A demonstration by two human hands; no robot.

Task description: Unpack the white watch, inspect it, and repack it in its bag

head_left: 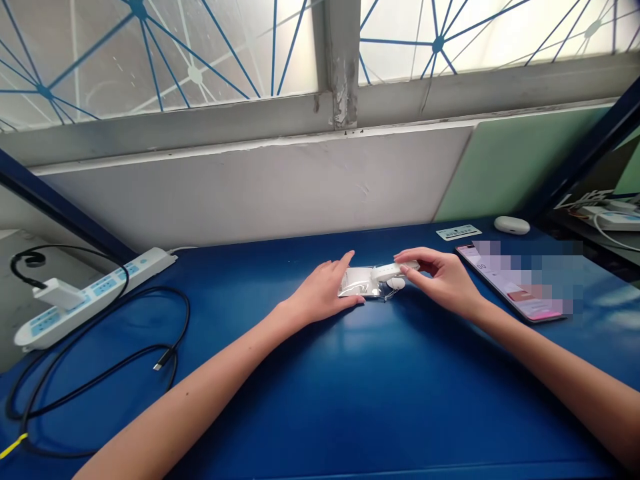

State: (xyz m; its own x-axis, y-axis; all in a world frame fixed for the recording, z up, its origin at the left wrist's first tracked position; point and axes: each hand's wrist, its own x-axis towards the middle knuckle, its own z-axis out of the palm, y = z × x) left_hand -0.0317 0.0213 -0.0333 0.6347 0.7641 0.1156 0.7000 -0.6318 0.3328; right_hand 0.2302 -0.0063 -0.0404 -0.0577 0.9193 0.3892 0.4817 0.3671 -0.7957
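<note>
A small clear plastic packet (pixel 361 283) with something white inside lies flat on the blue tabletop. My left hand (pixel 323 290) holds its left end, with the thumb along the near edge and a forefinger stretched past the far edge. Between the thumb and fingers of my right hand (pixel 434 272) is a short white bar-shaped object (pixel 389 272), whose left end overlaps the packet. Just below that bar sits a small round white piece (pixel 396 283), and a fine bead chain (pixel 393 294) trails beside it. What exactly the bar is, I cannot make out.
A white power strip (pixel 105 287) with a plugged-in charger (pixel 57 293) and coiled black cable (pixel 183 313) occupies the left. On the right lie a phone (pixel 500 283), a printed card (pixel 459 232) and a white earbud case (pixel 511 225). A wall (pixel 250 193) bounds the back.
</note>
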